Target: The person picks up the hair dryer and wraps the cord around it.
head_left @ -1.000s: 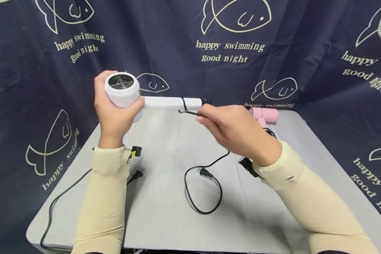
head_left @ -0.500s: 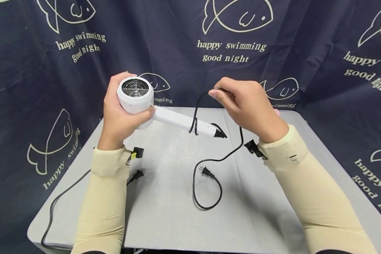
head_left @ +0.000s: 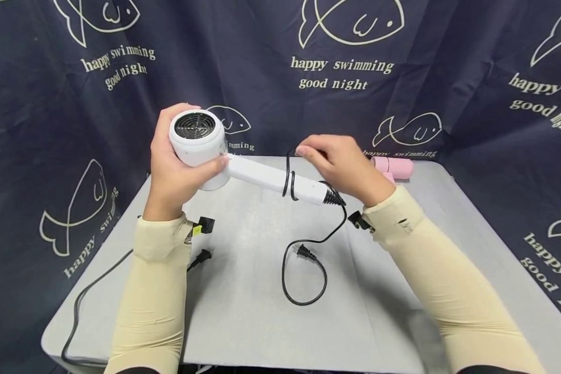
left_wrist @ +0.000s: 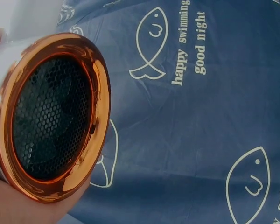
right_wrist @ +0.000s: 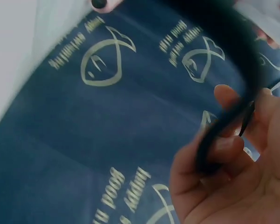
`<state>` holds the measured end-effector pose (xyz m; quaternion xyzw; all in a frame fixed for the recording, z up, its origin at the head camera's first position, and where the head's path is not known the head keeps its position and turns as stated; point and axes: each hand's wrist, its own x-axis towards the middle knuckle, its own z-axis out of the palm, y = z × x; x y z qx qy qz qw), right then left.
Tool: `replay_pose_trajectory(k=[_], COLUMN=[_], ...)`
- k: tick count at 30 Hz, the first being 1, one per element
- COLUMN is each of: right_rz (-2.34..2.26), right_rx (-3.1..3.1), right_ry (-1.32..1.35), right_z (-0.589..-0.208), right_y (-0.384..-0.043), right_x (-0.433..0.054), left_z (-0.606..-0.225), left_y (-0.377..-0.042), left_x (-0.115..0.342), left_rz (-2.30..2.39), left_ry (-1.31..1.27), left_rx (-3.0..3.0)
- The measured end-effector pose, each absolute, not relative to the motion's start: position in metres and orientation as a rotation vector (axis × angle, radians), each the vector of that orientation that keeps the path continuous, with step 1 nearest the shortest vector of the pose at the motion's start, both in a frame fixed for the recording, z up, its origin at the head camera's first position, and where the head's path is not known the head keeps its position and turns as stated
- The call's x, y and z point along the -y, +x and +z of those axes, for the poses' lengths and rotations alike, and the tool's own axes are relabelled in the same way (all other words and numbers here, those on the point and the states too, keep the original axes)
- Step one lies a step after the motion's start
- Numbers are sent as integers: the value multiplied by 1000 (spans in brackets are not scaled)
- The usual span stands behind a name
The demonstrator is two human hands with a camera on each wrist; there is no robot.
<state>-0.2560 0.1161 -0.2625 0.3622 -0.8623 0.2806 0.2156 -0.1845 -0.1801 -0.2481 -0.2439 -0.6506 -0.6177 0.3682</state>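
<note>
Left hand (head_left: 177,166) gripping white hair dryer (head_left: 201,140) head, handle slanting down-right, right hand (head_left: 346,166) pinching its black cord (head_left: 287,176)

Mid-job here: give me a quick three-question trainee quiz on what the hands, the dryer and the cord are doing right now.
1. True or false: the left hand grips the white hair dryer by its head.
2. What does the right hand pinch? A) plug B) black cord C) pink dryer
3. Where does the plug lie?

Key
1. True.
2. B: the black cord, looped round the handle.
3. On the grey table, loose, in neither hand's grip.
</note>
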Motion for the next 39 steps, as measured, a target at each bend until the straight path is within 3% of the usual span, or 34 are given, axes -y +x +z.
replay_pose_trajectory(k=[14,22,30,39], right_rz=[1060,706,369,278], right_rx=[2606,2631,2202,1861], right_ry=[1107,1249,1278,1248], right_z=[-321,-338,-318,-258], right_y=[-230,-195,-174,-179], right_x=[-87,-81,-85,-86], left_z=[-247,-245,-246,-248], left_y=[-186,-191,-196,-193], left_x=[181,181,183,180], left_rz=[-1665,-1664,-1579,-1546], left_ry=[-448,-363,-355,-377], left_rx=[1494,1373,1399,1485])
